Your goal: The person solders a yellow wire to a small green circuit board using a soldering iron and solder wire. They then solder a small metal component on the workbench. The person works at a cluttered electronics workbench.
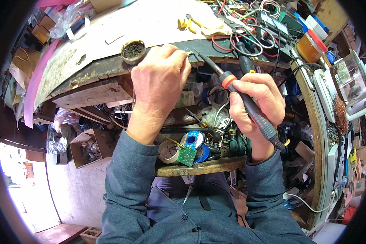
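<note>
My right hand (258, 103) grips a soldering iron (252, 106) with a black and orange handle. Its metal tip points up and left, ending just right of my left hand. Closed in a pinch, knuckles up, my left hand (162, 77) is over the front edge of the workbench (97, 79). A small yellowish end shows by its fingertips; what they hold is mostly hidden. Beside that hand stands a round tin (133, 52) of dark, crusty material. Below, a small green circuit board (187, 156) with a yellow wire on it leans near a blue spool (193, 140).
Yellow-handled pliers (191, 23) lie on the bench top. Tangled cables (252, 38) and a black-handled tool (245, 61) crowd the right side. An orange jar with a red lid (312, 45) stands farther right. A drawer's wooden front (203, 166) runs before my lap, with clutter inside.
</note>
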